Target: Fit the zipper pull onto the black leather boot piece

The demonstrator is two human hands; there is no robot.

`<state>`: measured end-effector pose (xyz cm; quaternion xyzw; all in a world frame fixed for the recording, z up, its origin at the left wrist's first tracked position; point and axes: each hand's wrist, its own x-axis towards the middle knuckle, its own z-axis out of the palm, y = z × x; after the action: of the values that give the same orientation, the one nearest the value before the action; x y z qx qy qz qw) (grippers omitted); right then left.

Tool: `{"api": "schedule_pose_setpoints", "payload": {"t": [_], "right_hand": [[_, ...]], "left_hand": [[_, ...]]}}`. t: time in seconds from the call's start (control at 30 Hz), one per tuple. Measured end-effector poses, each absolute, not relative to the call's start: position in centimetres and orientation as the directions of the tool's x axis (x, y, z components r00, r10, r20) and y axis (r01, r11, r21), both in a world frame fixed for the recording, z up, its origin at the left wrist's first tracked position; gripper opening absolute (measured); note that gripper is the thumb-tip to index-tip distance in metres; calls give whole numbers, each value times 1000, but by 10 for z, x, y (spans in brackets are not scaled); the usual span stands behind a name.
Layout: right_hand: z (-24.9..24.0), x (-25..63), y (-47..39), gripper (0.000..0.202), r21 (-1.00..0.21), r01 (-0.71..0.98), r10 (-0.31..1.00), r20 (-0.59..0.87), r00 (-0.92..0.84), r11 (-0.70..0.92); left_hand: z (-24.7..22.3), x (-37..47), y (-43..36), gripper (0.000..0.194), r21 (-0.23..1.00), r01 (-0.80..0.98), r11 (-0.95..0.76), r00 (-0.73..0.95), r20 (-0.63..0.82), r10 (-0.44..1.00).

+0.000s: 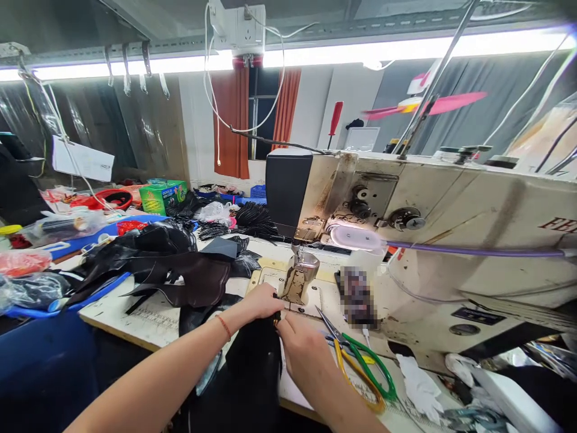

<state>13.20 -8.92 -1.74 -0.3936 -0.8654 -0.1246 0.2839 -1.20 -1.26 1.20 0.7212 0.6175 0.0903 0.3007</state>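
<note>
Both hands meet at the near side of a sewing machine's post [301,279]. My left hand [265,302] is closed on the upper edge of a black leather piece [252,367], which hangs down over the table's front edge. Beside it, my right hand [300,340] pinches the same edge, with a small metallic glint between the fingers. The machine needle area stands just above and beyond the hands. Dark brown leather [193,279] lies on the table to the left.
Right of my hands lie green-handled scissors [372,361] and yellow-handled scissors [347,373]. A phone [358,297] with a cable rests near the machine body [451,216]. A white glove [419,385] is at the right. Black leather pieces [148,240] pile up at the left.
</note>
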Motion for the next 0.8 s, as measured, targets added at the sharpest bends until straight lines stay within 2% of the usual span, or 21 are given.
{"api": "schedule_pose_setpoints", "payload": {"t": [0.3,0.5,0.67,0.8], "right_hand": [[-39,157,-119,23,-44,811,632,652,-420,584],[-56,171,-135,19,-220,760,679,638,-362,611],[-69,171,-130,13,-369,641,669,672,-317,674],[-75,163,-127,13,-445,565,658,710,-251,695]], "left_hand": [[-16,23,10,28,431,902,-30,166,-281,945],[-30,33,17,26,367,927,-78,174,-238,956],[-19,39,13,32,373,911,-177,237,-119,964],[5,19,-42,39,387,897,-213,172,139,975]]}}
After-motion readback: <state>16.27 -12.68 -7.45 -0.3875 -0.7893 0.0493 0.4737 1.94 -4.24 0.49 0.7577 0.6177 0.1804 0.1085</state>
